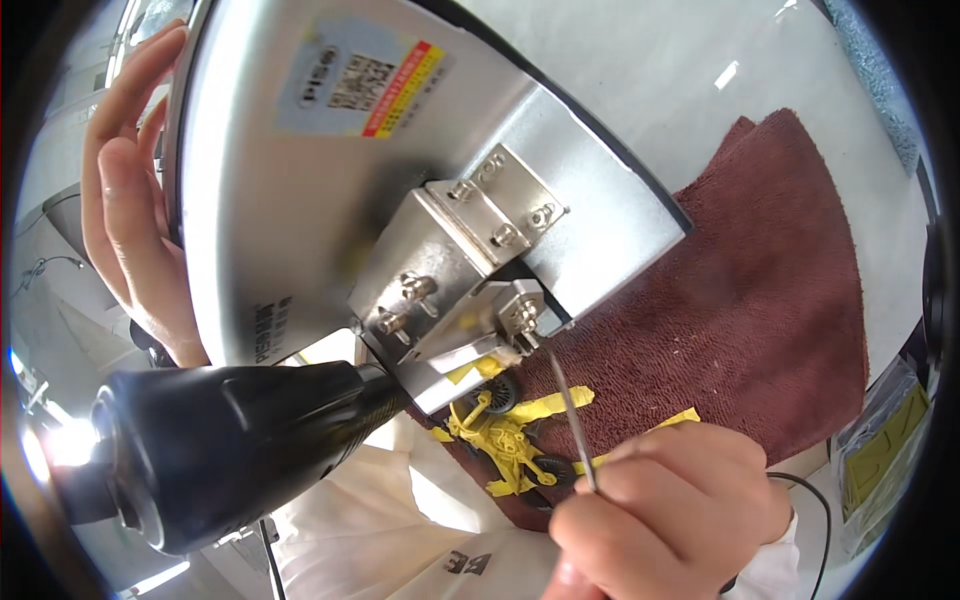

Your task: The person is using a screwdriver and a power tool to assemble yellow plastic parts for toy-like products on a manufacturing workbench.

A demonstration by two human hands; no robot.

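Observation:
A large shiny metal housing (270,220) with a dark edge and a colourful sticker fills the upper middle. My left hand (135,200) grips its left edge, fingers bent around the side and partly hidden behind it. Screwed to the housing is a metal bracket (445,240), with a small block (522,312) at its lower end. My right hand (670,510), closed in a fist, holds a thin metal rod tool (572,420); its tip is close to that block, and I cannot tell whether they touch. Its handle is mostly hidden in my palm.
A black tapered cylinder (240,430) juts in from the left, below the housing. Under the bracket, a small yellow model with black wheels (505,450) lies by a brown towel (740,290). Plastic bags (890,440) sit at the right; a black cable (825,520) curves nearby.

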